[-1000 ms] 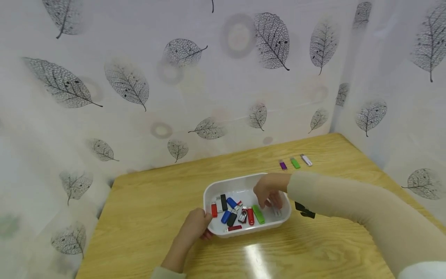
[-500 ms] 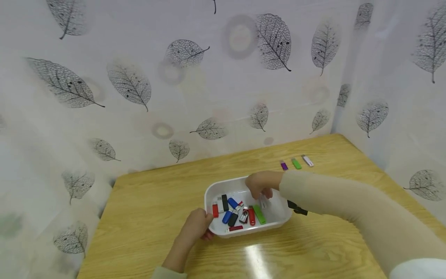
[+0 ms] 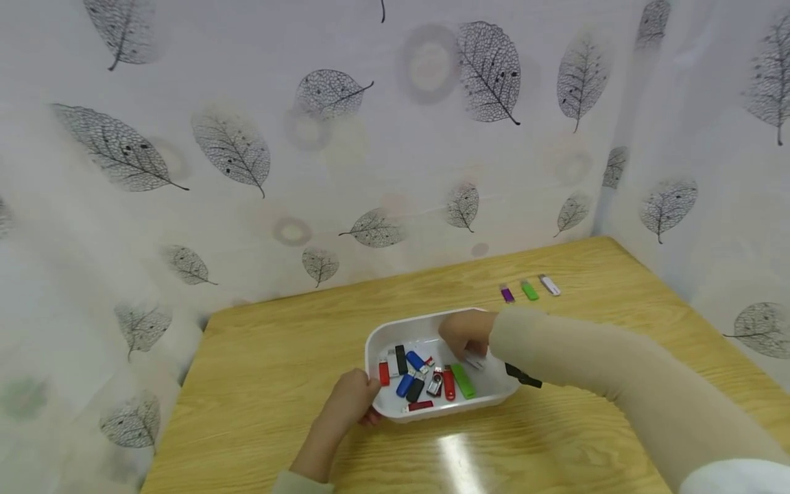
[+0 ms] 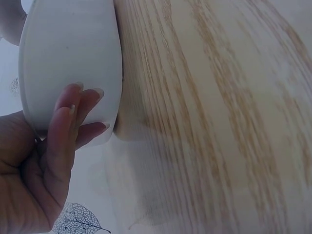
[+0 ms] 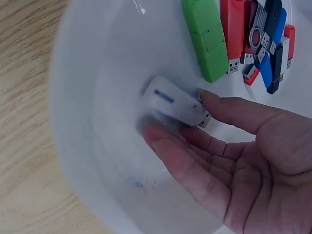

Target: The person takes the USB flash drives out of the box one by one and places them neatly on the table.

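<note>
A white plastic tray (image 3: 450, 406) holds several USB flash drives. My left hand (image 3: 352, 396) grips its left end, thumb at the rim and fingers against the outer wall, as the left wrist view shows. Inside the tray's right part, my right hand (image 3: 461, 331) pinches a white USB flash drive (image 5: 170, 102) between thumb and fingers, low over the tray floor. The drive is slightly blurred, with its metal plug toward the thumb. A green drive (image 3: 463, 381) and a red drive (image 3: 449, 384) lie closest to it; blue, black, white and other red ones lie farther left.
On the wooden table (image 3: 271, 363), behind the tray to the right, a purple drive (image 3: 507, 294), a green drive (image 3: 529, 291) and a white drive (image 3: 549, 285) lie in a row. A leaf-printed curtain (image 3: 247, 226) stands along the table's back and right sides.
My right hand has shifted left inside the tray, and the white drive has come left with it from near the right end. The left hand keeps its hold on the tray.
</note>
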Demonstrator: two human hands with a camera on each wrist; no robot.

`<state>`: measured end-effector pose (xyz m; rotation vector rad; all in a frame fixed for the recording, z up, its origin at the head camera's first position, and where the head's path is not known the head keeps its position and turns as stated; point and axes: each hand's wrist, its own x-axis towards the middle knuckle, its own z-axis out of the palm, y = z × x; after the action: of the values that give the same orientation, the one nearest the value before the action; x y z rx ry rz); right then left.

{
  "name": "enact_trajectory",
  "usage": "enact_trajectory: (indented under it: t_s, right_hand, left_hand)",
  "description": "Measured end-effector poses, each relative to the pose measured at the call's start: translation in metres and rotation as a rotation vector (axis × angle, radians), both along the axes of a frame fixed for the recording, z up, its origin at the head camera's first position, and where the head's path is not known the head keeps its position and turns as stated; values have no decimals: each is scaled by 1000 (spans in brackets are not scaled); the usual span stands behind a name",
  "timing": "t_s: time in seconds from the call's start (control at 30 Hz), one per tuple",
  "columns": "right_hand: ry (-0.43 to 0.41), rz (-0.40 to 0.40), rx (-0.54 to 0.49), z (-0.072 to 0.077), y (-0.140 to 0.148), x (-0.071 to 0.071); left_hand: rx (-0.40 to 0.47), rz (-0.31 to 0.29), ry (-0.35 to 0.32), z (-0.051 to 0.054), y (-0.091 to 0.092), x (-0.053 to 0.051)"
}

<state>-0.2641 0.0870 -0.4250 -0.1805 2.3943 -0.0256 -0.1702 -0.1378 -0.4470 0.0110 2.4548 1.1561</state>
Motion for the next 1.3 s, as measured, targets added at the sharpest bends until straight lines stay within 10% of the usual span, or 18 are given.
enact_trajectory:
  t_s: [0.37, 1.0, 1.3]
  right_hand:
    - [32, 58, 8, -11, -2, -6]
    - [86, 148, -127, 72, 14, -7]
    - [157, 132, -148, 69, 60, -20]
  left_hand:
    - [5, -12, 30, 0, 1, 2]
    - [-4, -13, 18, 4, 1, 1]
    - [14, -15, 29, 2, 0, 2]
